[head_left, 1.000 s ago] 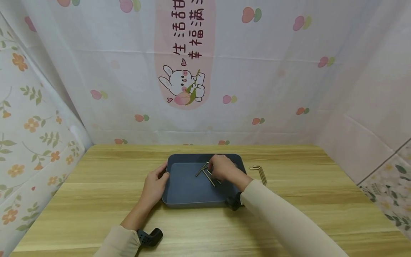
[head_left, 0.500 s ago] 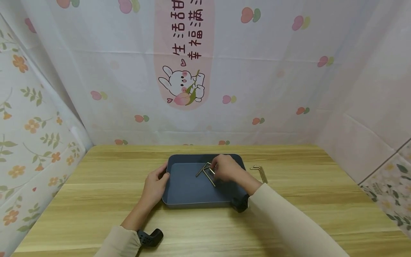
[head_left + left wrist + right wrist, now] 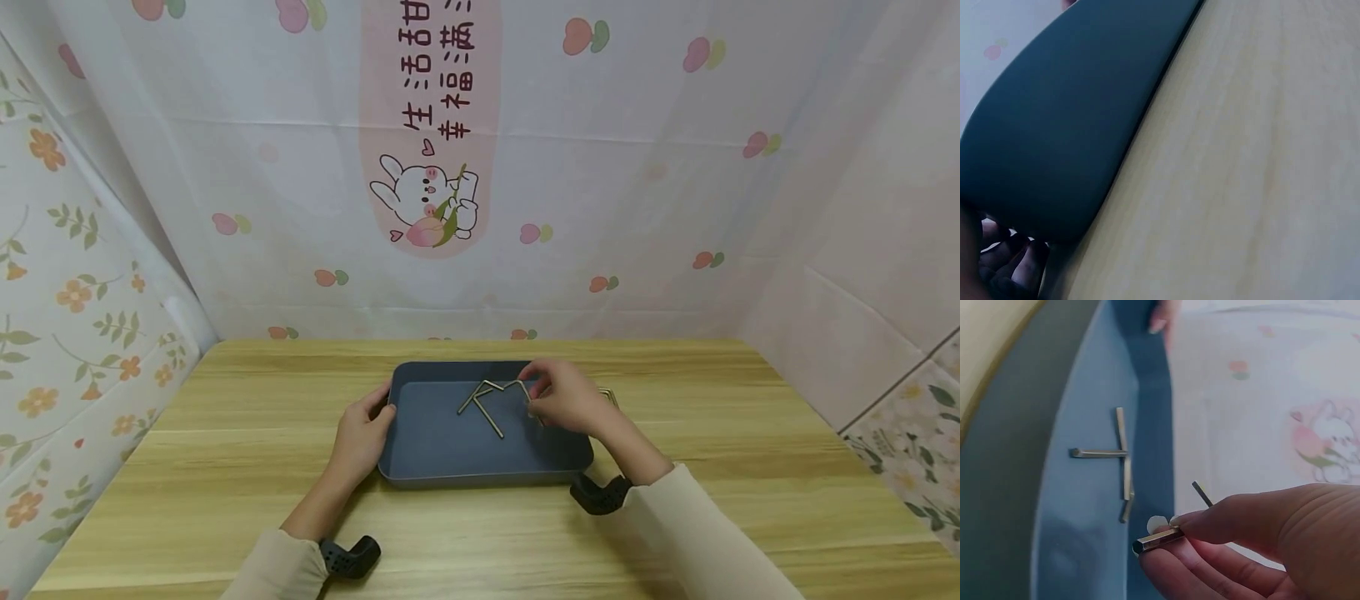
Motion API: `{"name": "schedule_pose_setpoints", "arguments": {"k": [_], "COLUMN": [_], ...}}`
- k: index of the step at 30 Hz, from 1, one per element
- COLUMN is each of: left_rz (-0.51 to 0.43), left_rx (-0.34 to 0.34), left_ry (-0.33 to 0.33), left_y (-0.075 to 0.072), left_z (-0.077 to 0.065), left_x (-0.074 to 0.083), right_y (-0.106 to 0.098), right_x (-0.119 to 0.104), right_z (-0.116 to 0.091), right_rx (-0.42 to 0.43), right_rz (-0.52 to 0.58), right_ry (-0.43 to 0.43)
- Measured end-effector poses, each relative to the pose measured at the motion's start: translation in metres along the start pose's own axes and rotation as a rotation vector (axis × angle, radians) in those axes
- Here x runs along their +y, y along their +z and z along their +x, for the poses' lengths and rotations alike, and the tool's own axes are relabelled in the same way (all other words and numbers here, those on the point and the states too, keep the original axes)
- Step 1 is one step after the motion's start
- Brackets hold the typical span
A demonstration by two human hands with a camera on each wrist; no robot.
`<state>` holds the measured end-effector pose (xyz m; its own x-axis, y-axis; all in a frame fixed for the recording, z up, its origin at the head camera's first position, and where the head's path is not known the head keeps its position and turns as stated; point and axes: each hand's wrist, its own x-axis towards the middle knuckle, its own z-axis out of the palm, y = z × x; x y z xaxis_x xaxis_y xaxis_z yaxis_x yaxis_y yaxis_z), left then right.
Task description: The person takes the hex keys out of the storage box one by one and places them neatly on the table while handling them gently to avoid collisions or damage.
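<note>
My left hand grips the left end of a blue-grey tray, thumb at the rim and fingers along the outer wall. My right hand is over the right part of the tray, pinching a brass-coloured hex key between thumb and fingers. Part of its long arm is hidden by the hand. Inside the tray, left of the right hand, lie two more L-shaped hex keys, one with its long arm slanting toward the front, the other crossing near its bend.
More hex keys lie on the wooden table just right of the tray, partly hidden behind the right hand. A patterned white cloth hangs behind the table's far edge.
The right hand has moved right across the tray, bringing a hex key away from the other keys. The left hand and the tray have stayed in place.
</note>
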<state>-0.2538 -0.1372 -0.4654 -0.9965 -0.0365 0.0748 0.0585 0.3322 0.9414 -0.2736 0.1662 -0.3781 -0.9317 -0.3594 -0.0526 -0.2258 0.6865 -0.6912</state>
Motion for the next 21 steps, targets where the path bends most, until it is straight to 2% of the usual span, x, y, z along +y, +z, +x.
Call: {"name": "schedule_pose_setpoints", "arguments": {"k": [11, 16, 21], "left_rz": [-0.006, -0.006, 0.010], "left_rx": [-0.005, -0.009, 0.004], "left_ry": [0.004, -0.002, 0.004], "left_y": [0.001, 0.001, 0.001], "left_z": [-0.002, -0.002, -0.001], "left_x": [0.001, 0.001, 0.001], "right_y": [-0.023, -0.031, -0.042], "right_x": [0.017, 0.027, 0.036], "right_z": [-0.021, -0.030, -0.035], "right_rx": [0.132, 0.189, 0.208], "right_rz": [0.203, 0.208, 0.186], "right_ry": [0.062, 0.087, 0.090]}}
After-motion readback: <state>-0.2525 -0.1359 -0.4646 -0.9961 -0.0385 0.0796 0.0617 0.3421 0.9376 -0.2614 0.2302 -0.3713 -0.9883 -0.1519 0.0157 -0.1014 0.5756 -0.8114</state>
